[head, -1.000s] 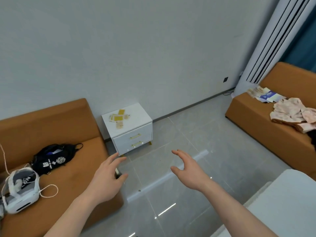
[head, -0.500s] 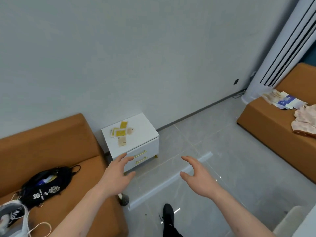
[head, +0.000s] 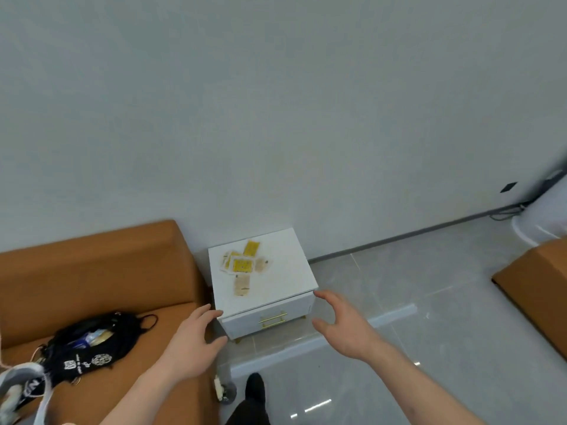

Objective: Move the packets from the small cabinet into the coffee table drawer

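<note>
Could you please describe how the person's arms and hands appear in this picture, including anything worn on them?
Both forearms are bare right to the picture's bottom edge: no sleeves show. The left hand and right hand wear no gloves, and no ring, watch or bracelet shows. No markings can be made out on either. Nails are too blurred to judge.

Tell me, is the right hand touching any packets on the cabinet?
Apart. In the head view the right hand hovers beside the cabinet's front corner; bare white top separates it from the packets.
</note>
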A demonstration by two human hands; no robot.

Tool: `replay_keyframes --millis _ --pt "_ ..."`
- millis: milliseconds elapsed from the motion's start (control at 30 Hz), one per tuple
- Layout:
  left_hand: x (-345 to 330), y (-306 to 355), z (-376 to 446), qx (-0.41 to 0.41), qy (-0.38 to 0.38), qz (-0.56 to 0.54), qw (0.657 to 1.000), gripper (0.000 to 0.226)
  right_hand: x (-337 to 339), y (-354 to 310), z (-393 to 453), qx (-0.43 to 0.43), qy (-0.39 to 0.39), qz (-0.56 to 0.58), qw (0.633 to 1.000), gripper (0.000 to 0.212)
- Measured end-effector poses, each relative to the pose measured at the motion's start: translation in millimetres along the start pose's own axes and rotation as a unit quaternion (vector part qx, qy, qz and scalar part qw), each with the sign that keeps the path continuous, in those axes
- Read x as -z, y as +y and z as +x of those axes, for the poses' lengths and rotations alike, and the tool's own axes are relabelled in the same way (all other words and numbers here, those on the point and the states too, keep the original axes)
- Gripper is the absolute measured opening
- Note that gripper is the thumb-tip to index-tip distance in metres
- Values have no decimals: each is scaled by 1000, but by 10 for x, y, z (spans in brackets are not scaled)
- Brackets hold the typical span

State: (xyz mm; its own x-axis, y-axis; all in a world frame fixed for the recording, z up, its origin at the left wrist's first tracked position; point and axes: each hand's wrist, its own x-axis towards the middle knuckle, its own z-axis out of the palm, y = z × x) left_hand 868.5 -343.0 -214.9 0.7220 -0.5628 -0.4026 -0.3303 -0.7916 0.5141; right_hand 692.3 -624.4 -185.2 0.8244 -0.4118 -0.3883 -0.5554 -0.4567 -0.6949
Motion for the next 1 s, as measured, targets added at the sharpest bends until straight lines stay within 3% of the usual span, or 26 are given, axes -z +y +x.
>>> replay_keyframes --millis 267,467,600,767,867,1000 --pt "317 -323 1320 15 -23 -25 999 58 -55 -241 1289 -32 -41 -29 998 59" --pt "356 -643 2442 25 -96 20 995 58 -282 -310 2342 -98 -63 -16 993 58" --pt "216 -794 3107 25 -163 90 982 68 -529 -256 2970 -145 -65 13 987 55" --pt "-153 -1002 3951 10 -192 182 964 94 -931 -32 3861 -172 -81 3 982 53" --pt "-443 -1179 4463 12 -189 201 961 106 -1227 173 4449 -180 -77 -10 981 52" --pt "-872 -1468 5105 37 -135 156 978 101 -1670 470 5160 -192 -41 0 981 56"
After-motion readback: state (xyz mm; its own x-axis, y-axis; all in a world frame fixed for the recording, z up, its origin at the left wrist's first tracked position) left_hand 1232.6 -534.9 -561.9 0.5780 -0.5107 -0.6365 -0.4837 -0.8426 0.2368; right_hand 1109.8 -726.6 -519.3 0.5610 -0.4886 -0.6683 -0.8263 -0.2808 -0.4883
